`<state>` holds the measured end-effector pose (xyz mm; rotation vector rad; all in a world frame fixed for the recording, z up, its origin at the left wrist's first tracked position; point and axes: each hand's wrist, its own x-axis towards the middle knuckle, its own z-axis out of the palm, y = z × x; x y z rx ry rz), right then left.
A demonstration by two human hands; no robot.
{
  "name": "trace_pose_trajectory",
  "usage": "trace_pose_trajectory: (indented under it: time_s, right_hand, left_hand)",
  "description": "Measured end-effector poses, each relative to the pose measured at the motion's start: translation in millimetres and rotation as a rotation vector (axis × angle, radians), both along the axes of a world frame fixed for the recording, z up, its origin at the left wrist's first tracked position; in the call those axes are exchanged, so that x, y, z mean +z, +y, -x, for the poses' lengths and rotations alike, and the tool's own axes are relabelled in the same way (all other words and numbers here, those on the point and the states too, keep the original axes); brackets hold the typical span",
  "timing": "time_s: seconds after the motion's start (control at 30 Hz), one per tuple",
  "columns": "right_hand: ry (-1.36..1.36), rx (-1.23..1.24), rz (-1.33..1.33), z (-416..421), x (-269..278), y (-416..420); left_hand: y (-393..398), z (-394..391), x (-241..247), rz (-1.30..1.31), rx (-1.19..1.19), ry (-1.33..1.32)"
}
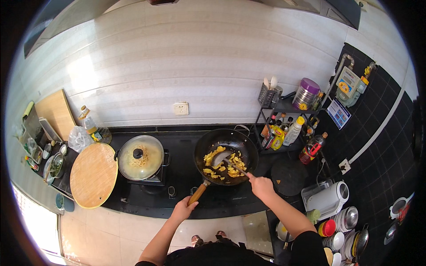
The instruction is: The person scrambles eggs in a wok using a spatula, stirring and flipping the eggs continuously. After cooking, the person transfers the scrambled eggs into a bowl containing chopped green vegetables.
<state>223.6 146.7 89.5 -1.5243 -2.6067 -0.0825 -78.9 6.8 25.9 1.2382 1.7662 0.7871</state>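
Note:
My left hand [183, 208] grips the wooden handle [198, 194] of a dark wok [251, 146] on the stove. In my right hand [261, 187] is a metal spatula [221, 158], its blade down inside the wok. Yellow pieces of what looks like scrambled egg [236, 165] lie on both sides of the blade. To the left of the wok, a pan under a glass lid [153, 149] with a black knob stands on the other burner. The lid is fogged, and the food beneath it shows only dimly.
A round wooden board [94, 174] juts over the counter's front edge at left. Bottles [293, 132] fill a black rack [283, 108] right of the wok. Beyond are a round black board [289, 176], a white appliance [327, 199] and stacked bowls [346, 217]. An oil bottle [90, 124] stands back left.

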Motion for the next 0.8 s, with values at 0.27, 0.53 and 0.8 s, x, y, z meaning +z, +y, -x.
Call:
trace_pose_trajectory:
  time_s: [0.27, 0.53, 0.8]
  right_hand:
    - [-0.112, 0.071, 0.059, -1, 17, -16]
    - [0.037, 0.038, -0.013, -18, 30, -9]
    - [-0.025, 0.044, -0.102, -14, -1, -1]
  left_hand:
    - [-1, 6, -29, -0.117, 0.012, 0.081]
    - [0, 4, -15, -0.020, 0.012, 0.044]
    - [2, 6, -39, -0.117, -0.001, 0.083]
